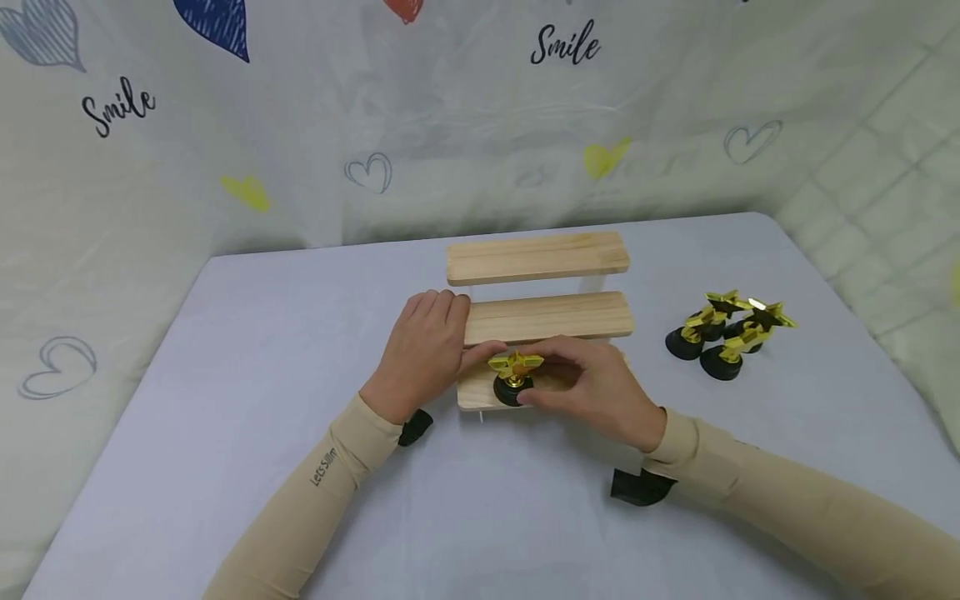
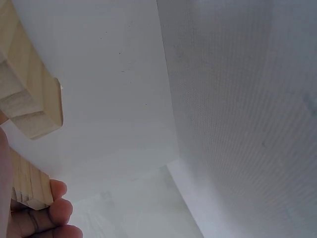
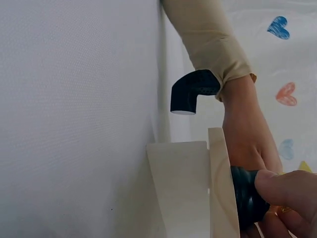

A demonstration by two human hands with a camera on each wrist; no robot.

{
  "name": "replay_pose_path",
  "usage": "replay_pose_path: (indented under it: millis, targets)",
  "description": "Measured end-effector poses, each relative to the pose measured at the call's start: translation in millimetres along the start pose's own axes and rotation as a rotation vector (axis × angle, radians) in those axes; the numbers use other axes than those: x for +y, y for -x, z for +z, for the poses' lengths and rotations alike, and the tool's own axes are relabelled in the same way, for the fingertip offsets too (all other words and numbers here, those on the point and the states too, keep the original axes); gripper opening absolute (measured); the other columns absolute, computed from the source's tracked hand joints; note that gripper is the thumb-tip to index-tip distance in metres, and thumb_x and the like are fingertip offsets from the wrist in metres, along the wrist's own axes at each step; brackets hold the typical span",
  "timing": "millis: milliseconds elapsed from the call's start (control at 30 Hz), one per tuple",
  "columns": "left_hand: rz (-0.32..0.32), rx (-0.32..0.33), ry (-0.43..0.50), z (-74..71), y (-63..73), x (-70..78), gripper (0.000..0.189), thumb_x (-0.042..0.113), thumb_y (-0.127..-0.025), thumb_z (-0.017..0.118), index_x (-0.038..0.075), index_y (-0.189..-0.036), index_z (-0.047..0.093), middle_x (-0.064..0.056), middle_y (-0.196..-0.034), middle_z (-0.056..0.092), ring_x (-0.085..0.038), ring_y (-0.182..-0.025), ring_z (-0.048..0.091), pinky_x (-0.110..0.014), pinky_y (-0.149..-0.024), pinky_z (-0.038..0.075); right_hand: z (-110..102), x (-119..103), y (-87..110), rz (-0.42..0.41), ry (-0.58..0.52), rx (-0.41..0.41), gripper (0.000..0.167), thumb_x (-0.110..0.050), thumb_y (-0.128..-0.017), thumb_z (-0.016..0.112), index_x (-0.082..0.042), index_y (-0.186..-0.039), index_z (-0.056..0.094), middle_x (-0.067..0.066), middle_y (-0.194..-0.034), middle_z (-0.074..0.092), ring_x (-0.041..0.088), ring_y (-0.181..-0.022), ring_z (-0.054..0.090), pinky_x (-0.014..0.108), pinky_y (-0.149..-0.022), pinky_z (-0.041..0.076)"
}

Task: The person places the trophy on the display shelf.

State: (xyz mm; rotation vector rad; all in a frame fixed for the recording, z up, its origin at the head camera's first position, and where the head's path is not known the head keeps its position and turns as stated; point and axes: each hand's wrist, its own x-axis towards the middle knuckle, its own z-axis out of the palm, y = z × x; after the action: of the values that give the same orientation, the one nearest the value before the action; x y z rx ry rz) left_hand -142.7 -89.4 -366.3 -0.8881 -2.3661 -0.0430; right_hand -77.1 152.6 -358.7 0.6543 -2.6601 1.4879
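Observation:
A small gold star trophy with a round black base [image 1: 513, 390] stands on the lowest board [image 1: 474, 393] of a three-tier wooden display rack. Thumb and fingers of my right hand [image 1: 603, 392] pinch its base. The right wrist view shows the thumb on the dark base [image 3: 247, 196], which sits against the board [image 3: 220, 183]. My left hand [image 1: 422, 358] holds the left end of the middle board [image 1: 551, 317], its thumb reaching toward the star. Fingertips [image 2: 60, 212] curl round the board's end [image 2: 32, 183] in the left wrist view.
Several more gold star trophies [image 1: 726, 360] with black bases stand in a cluster right of the rack. The top board [image 1: 537, 258] lies farther back, and a white side panel [image 3: 178, 173] supports the rack. A white cloth [image 1: 285, 333] covers the table; a printed curtain [image 1: 465, 108] hangs behind.

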Motion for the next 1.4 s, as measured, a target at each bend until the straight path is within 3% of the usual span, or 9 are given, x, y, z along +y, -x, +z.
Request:
replay_pose_path:
  millis: [200,400,633,833,1067,1400]
  targets:
    - [0.008,0.018,0.000,0.9,-1.2,1.1,0.067,0.070,-0.092,0.062,0.004,-0.093,0.055,-0.007,-0.076,0.052,-0.023,-0.067,0.046,-0.035,-0.074,0.048,1.1,0.2,-1.6,-0.009,-0.115,-0.023,0.044,-0.009,-0.080,0.089,-0.009,-0.122,0.073,0.011,-0.120,0.075,0.020,-0.105,0.076,0.026,-0.088,0.061]
    - [0.022,0.021,-0.008,1.8,-2.4,2.6,0.067,0.070,-0.093,0.061,0.003,-0.094,0.056,-0.007,-0.076,0.052,-0.024,-0.068,0.047,-0.035,-0.073,0.047,1.8,-0.4,-1.9,-0.007,-0.116,-0.019,0.046,-0.010,-0.080,0.090,-0.010,-0.122,0.073,0.011,-0.121,0.075,0.020,-0.106,0.076,0.027,-0.089,0.061]
    - [0.020,-0.010,-0.008,1.2,-3.7,4.1,0.067,0.069,-0.096,0.057,0.002,-0.098,0.057,-0.008,-0.079,0.054,-0.024,-0.070,0.049,-0.037,-0.077,0.049,3.1,-0.2,-2.1,-0.039,-0.087,-0.007,0.047,-0.011,-0.079,0.090,-0.010,-0.123,0.074,0.009,-0.120,0.076,0.019,-0.105,0.076,0.026,-0.089,0.061]
    - [0.023,0.009,-0.001,2.5,-3.4,4.4,0.068,0.068,-0.095,0.059,0.001,-0.100,0.057,-0.009,-0.080,0.055,-0.025,-0.070,0.049,-0.038,-0.078,0.050,2.8,2.1,-0.5,-0.067,-0.074,-0.004,0.048,-0.012,-0.079,0.091,-0.010,-0.124,0.073,0.008,-0.121,0.076,0.019,-0.107,0.076,0.027,-0.090,0.061]
    - [0.022,0.007,-0.008,4.2,-2.2,4.1,0.069,0.070,-0.095,0.057,0.001,-0.101,0.057,-0.008,-0.080,0.054,-0.024,-0.071,0.049,-0.038,-0.080,0.050,-5.4,4.6,7.9,-0.092,0.134,0.069,0.041,-0.020,-0.080,0.091,-0.018,-0.117,0.074,-0.003,-0.115,0.077,0.013,-0.105,0.072,0.033,-0.094,0.058]
    - [0.014,-0.016,-0.002,3.7,1.9,1.8,0.072,0.072,-0.098,0.049,0.000,-0.101,0.056,-0.009,-0.080,0.053,-0.025,-0.071,0.047,-0.038,-0.079,0.049,-30.2,12.0,20.4,-0.194,0.074,0.132,0.039,-0.004,-0.080,0.088,-0.014,-0.114,0.073,0.004,-0.102,0.072,0.013,-0.092,0.069,0.019,-0.085,0.057]
